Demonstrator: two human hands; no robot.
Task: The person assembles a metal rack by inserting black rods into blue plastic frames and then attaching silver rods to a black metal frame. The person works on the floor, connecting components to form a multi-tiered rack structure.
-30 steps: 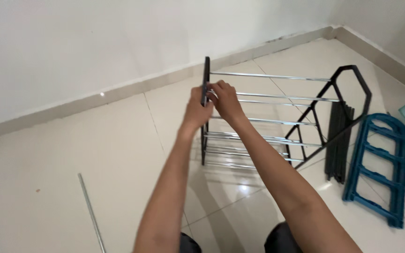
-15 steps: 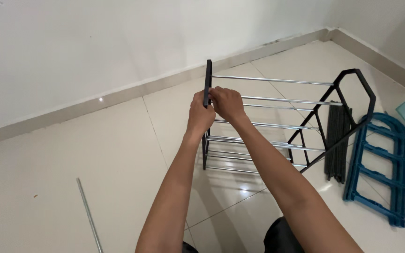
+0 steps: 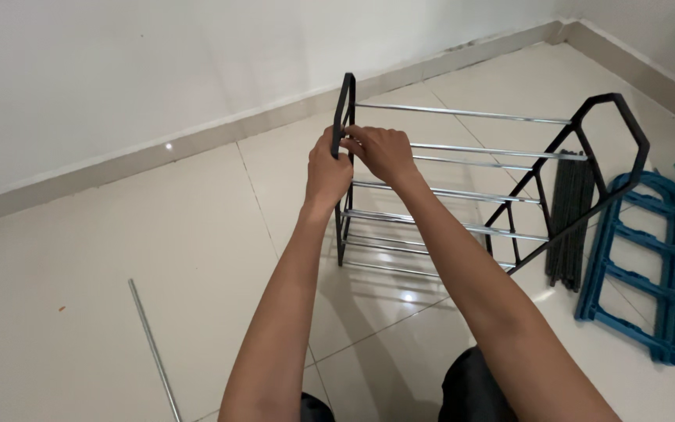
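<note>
Seen from above, a person's two bare hands meet at the upper part of the near black side frame [image 3: 343, 168] of a small shoe rack [image 3: 478, 187] standing on a pale tiled floor [image 3: 158, 234]. The left hand [image 3: 326, 173] has its grip clenched around the upright edge of that frame, fingers wrapped over it from the outside. The right hand [image 3: 384, 152] sits just beside it on the inner side, touching the frame where a chrome rod [image 3: 501, 151] runs in; its fingertips are pinched at the joint, though whether the grip is actually grasping the rod's end or only pressing the frame cannot be told from this angle.

The rack stands near the white wall [image 3: 119, 62] and its beige skirting [image 3: 197, 141], with several chrome rods spanning from the near frame to a second black side frame [image 3: 615, 148] of angular outline on the far right, which leans slightly. Just beyond that frame, a bundle of dark rods [image 3: 568, 219] lies on the floor. Beside the bundle lies a blue plastic side panel [image 3: 638, 266], flat and ladder-shaped with a rounded top. Well apart from the rack, to the person's left, a single loose metal rod [image 3: 152, 344] lies on the tiles. Dark clothing at the person's knees [image 3: 470, 391] shows at the bottom edge.
</note>
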